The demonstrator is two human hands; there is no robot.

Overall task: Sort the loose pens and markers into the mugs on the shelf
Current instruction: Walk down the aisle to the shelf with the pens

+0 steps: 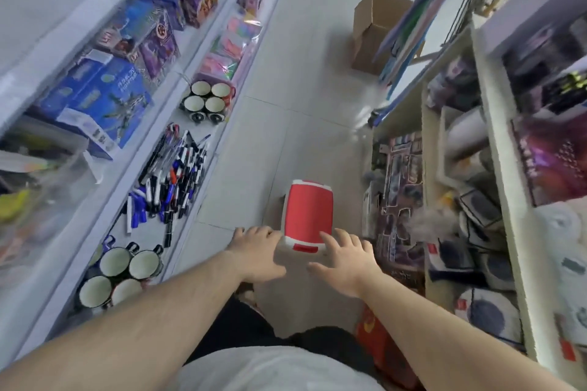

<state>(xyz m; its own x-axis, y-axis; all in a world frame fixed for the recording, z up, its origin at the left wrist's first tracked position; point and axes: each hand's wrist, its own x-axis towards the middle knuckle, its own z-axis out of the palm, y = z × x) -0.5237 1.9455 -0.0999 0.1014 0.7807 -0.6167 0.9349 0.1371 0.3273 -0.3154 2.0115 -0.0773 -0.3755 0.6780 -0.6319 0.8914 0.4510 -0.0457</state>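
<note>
Both hands were seen reaching down toward a red-and-white stool (307, 216) on the aisle floor (301, 79). Left hand (259, 255) was laid at the stool's near-left edge, fingers loosely spread and relaxed, nothing grasped. Right hand (344, 259) was set at the near-right corner, fingers spread, touching the white rim; whether any grip was closed could not be told. Loose pens and markers (173, 174) were piled on the low shelf (203, 149) well left of the left hand, close to the shelf's front edge. One group of mugs (122, 274) was stood just left of the left forearm, another group of mugs (206, 100) beyond the pile. Open tiled floor was left ahead of the stool, up to a cardboard box (378, 28). Crowded shelving (489, 168) was pressed in close on the right.
</note>
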